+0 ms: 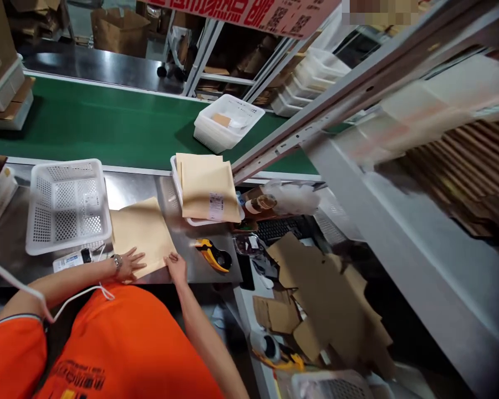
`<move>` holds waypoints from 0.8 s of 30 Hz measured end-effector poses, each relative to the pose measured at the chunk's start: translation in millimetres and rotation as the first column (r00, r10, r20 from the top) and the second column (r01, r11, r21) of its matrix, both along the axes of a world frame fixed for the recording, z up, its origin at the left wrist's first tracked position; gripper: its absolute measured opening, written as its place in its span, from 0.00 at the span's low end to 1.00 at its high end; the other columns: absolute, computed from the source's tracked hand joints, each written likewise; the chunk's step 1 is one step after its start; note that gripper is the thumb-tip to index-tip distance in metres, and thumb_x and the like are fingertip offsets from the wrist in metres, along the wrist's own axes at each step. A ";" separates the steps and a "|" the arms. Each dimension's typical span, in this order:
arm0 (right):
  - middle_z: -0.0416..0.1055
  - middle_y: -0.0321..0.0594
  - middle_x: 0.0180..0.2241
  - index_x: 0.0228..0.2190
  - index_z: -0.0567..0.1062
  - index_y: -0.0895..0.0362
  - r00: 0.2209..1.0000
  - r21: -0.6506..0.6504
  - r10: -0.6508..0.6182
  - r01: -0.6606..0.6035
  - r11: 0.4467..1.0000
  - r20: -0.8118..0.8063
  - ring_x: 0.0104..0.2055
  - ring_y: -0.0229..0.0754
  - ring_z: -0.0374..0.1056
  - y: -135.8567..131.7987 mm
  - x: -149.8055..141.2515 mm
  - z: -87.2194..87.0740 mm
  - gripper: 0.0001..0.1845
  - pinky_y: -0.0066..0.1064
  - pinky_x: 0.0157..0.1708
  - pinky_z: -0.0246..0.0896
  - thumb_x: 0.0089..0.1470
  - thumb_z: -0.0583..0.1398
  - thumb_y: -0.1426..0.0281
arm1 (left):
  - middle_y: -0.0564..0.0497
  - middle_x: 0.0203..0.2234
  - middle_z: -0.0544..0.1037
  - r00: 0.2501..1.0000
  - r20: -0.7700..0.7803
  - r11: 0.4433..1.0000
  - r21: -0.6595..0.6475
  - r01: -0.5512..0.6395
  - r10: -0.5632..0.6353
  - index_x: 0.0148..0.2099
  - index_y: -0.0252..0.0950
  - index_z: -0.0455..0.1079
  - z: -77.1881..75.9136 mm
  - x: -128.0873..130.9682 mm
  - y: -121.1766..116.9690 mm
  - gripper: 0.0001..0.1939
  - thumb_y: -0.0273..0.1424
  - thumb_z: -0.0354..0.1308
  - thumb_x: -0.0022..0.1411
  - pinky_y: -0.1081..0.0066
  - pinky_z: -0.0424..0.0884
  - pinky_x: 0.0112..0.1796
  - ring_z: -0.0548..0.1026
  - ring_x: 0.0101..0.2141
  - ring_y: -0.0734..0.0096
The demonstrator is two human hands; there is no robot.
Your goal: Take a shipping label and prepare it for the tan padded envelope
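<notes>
The left hand (131,265) lies open, fingers spread across the envelope (143,227), apparently steadying it on the metal table (181,231) between basket (66,216) and tape dispenser (213,256), while the right hand (177,268) pinches its near right corner, seemingly for control.

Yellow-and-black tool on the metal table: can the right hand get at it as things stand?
Likely yes. The yellow-and-black tool lies just right of the right hand, with only bare metal table visible between. The hand would have to leave the envelope edge first.
</notes>
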State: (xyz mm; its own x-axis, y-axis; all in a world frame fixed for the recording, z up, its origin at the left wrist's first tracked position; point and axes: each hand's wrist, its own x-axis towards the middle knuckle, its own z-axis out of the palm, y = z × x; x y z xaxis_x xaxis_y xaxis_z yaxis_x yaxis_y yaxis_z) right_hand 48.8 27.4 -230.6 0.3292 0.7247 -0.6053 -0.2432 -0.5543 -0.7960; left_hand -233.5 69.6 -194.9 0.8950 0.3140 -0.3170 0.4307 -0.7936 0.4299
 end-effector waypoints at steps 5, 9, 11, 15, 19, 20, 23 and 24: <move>0.72 0.59 0.64 0.52 0.78 0.58 0.839 0.116 0.177 -0.273 0.955 0.514 0.74 0.66 0.62 -23.2 -19.6 -5.2 0.34 0.57 0.79 0.53 0.41 0.74 0.67 | 0.48 0.74 0.73 0.998 -0.001 0.993 -0.106 0.056 -0.056 0.51 0.53 0.89 5.5 -29.7 -9.2 0.11 0.35 0.69 0.71 0.25 0.51 0.74 0.58 0.79 0.36; 0.69 0.67 0.65 0.61 0.74 0.64 0.586 0.018 0.272 -0.440 0.898 0.764 0.71 0.69 0.63 -30.0 -22.3 -20.3 0.38 0.60 0.75 0.58 0.53 0.69 0.59 | 0.45 0.72 0.76 1.000 0.025 0.992 -0.123 0.005 -0.002 0.46 0.46 0.88 10.2 -41.4 -13.3 0.07 0.29 0.69 0.71 0.31 0.60 0.73 0.64 0.77 0.40; 0.67 0.69 0.67 0.64 0.72 0.66 0.535 -0.002 0.289 -0.473 0.881 0.794 0.71 0.70 0.62 -30.8 -20.4 -27.2 0.39 0.61 0.74 0.59 0.59 0.65 0.55 | 0.43 0.71 0.77 1.000 0.017 0.992 -0.127 -0.015 0.018 0.43 0.42 0.87 13.7 -41.9 -15.3 0.04 0.30 0.70 0.71 0.33 0.62 0.73 0.66 0.76 0.40; 0.65 0.71 0.68 0.66 0.71 0.68 0.471 -0.029 0.315 -0.520 0.853 0.824 0.71 0.71 0.62 -35.0 -14.5 -36.0 0.42 0.62 0.73 0.59 0.65 0.58 0.48 | 0.43 0.62 0.85 0.994 0.052 0.986 -0.138 -0.092 0.099 0.36 0.40 0.84 28.2 -33.2 -9.4 0.05 0.30 0.73 0.67 0.46 0.66 0.72 0.74 0.71 0.45; 0.60 0.75 0.72 0.68 0.69 0.69 0.401 -0.013 0.283 -0.558 0.830 0.871 0.76 0.73 0.56 -48.6 -20.4 -39.2 0.47 0.66 0.75 0.55 0.68 0.52 0.42 | 0.44 0.48 0.90 0.952 0.141 0.951 -0.186 -0.246 0.273 0.41 0.38 0.86 62.5 -47.1 4.1 0.11 0.19 0.66 0.62 0.65 0.78 0.56 0.86 0.53 0.57; 0.57 0.76 0.74 0.69 0.67 0.70 0.374 -0.005 0.263 -0.568 0.823 0.889 0.78 0.74 0.53 -52.5 -25.3 -39.1 0.49 0.67 0.75 0.53 0.69 0.52 0.40 | 0.44 0.50 0.90 0.934 0.171 0.940 -0.191 -0.282 0.315 0.46 0.39 0.86 74.2 -59.5 4.3 0.16 0.18 0.63 0.63 0.67 0.78 0.55 0.86 0.52 0.60; 0.44 0.77 0.80 0.74 0.59 0.70 0.288 0.002 0.230 -0.630 0.777 0.930 0.83 0.76 0.38 -58.5 -45.0 -37.2 0.55 0.72 0.76 0.47 0.68 0.53 0.38 | 0.47 0.50 0.90 0.761 0.339 0.834 -0.235 -0.500 0.552 0.55 0.40 0.85 109.5 -115.3 -7.6 0.22 0.20 0.56 0.68 0.69 0.79 0.53 0.87 0.49 0.65; 0.41 0.77 0.81 0.75 0.56 0.70 0.260 -0.012 0.240 -0.655 0.756 0.935 0.84 0.76 0.35 -57.9 -51.6 -36.3 0.56 0.73 0.77 0.45 0.68 0.53 0.37 | 0.47 0.47 0.90 0.650 0.394 0.757 -0.254 -0.602 0.650 0.56 0.39 0.85 119.4 -137.3 -13.9 0.21 0.22 0.55 0.70 0.69 0.80 0.51 0.87 0.46 0.66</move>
